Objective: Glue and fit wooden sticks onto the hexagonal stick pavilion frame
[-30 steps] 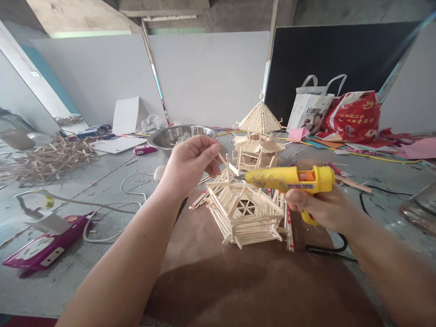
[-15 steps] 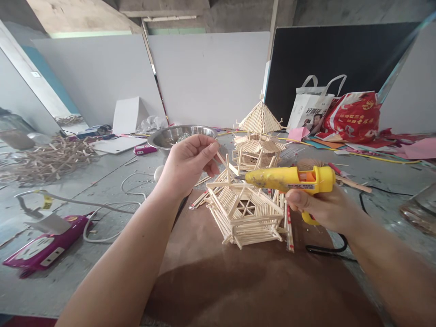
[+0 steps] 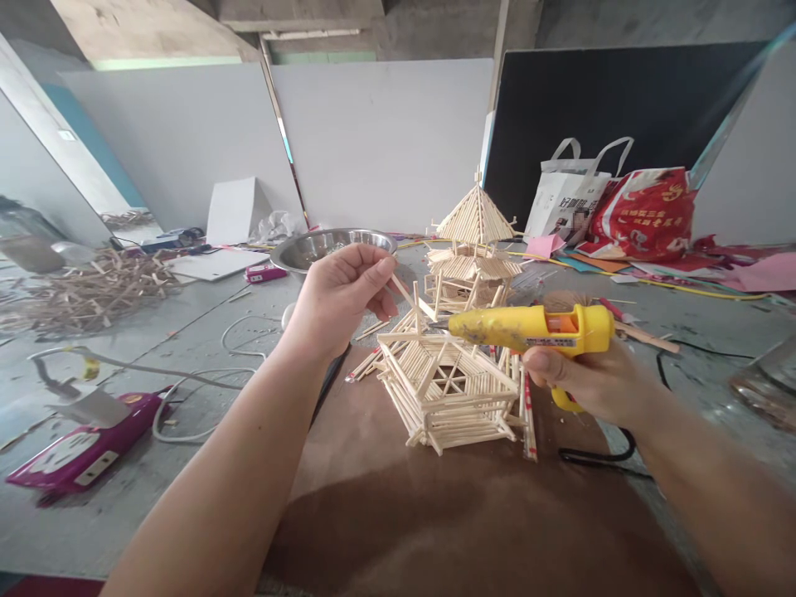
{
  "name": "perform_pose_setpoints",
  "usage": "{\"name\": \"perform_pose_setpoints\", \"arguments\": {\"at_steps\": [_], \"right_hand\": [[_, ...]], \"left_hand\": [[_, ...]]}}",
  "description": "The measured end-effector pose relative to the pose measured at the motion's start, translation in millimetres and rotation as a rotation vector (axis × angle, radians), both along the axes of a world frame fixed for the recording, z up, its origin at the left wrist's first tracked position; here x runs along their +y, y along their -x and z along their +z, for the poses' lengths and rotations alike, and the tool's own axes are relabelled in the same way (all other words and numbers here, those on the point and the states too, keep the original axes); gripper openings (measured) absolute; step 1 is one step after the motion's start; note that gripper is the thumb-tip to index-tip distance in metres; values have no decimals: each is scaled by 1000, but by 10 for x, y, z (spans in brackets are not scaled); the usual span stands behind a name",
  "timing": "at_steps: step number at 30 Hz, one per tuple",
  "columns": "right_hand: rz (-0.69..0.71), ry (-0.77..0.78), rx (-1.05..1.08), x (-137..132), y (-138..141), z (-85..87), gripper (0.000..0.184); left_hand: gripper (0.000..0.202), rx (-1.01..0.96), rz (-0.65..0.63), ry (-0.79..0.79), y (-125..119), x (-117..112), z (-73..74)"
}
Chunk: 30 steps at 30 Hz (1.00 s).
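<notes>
Pinching a thin wooden stick (image 3: 407,292) between thumb and fingers, the person's left hand (image 3: 339,294) hangs just left of the frame's middle, its grip closed on that one piece. To the right of centre, the right hand (image 3: 584,377) has its grip wrapped around a yellow glue gun (image 3: 516,327), whose nozzle points left and sits right by the stick's lower end; from where I stand I can't tell whether the two touch. Just below the nozzle, at the centre of the frame, rests a six-sided stick frame (image 3: 469,408), its slatted walls sloping around a spoked opening. It lies on a brown board (image 3: 473,522) that fills the lower middle, with loose sticks beside it, some in a clear wrapper (image 3: 530,419) marked in red. Behind it, a bit right of centre, stands another stick model with a pointed roof (image 3: 476,217). A steel bowl (image 3: 286,255) sits beyond the left hand, and a heap of wood strips (image 3: 112,290) spreads over the grey surface (image 3: 205,489) at the left. Lower left, a purple power strip (image 3: 37,468) carries a white plug (image 3: 93,408); upper right, a white bag (image 3: 563,195) leans near a red bag (image 3: 650,214).
</notes>
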State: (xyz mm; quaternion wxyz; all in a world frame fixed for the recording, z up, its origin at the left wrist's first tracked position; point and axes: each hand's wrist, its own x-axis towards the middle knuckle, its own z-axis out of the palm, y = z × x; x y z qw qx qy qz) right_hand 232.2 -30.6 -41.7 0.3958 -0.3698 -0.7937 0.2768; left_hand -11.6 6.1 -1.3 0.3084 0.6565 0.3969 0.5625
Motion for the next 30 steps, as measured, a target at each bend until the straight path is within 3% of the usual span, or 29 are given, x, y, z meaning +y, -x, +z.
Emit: {"name": "perform_pose_setpoints", "arguments": {"at_steps": [13,20,30], "right_hand": [[35,162,151,29,-8,-40,29],[42,99,111,22,-11,-22,19],[-13,19,99,37,10,-40,26]], "left_hand": [[8,-34,-15,2,16,13,-8],[7,-66,-35,10,25,33,-20],[9,-103,-71,37,25,33,-13]]}}
